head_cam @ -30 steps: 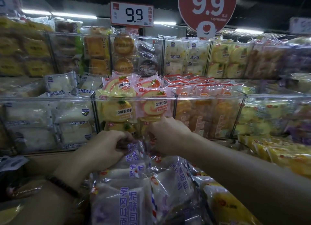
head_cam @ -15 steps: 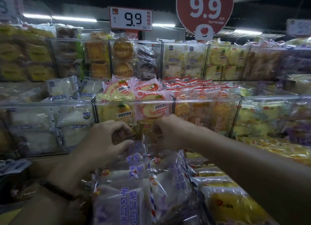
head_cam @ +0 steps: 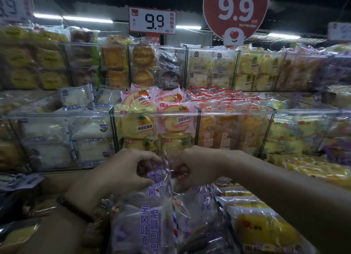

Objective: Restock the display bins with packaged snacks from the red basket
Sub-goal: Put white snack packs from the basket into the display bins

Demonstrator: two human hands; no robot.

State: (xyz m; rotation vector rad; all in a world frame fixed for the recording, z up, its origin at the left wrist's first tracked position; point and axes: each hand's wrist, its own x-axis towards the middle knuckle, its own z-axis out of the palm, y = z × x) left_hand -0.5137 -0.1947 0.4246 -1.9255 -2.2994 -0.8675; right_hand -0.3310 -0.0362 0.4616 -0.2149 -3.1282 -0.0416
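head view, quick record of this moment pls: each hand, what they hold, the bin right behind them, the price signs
left hand: fingers curled on the top of the purple-print packs; beaded bracelet on the wrist
right hand: pinches the clear wrapping of the same stack, close beside the left hand
bin behind hands: clear bin holding yellow roll packs and pink roll packs
price signs: white card and round red sign, both reading 9.9
red basket: not in view
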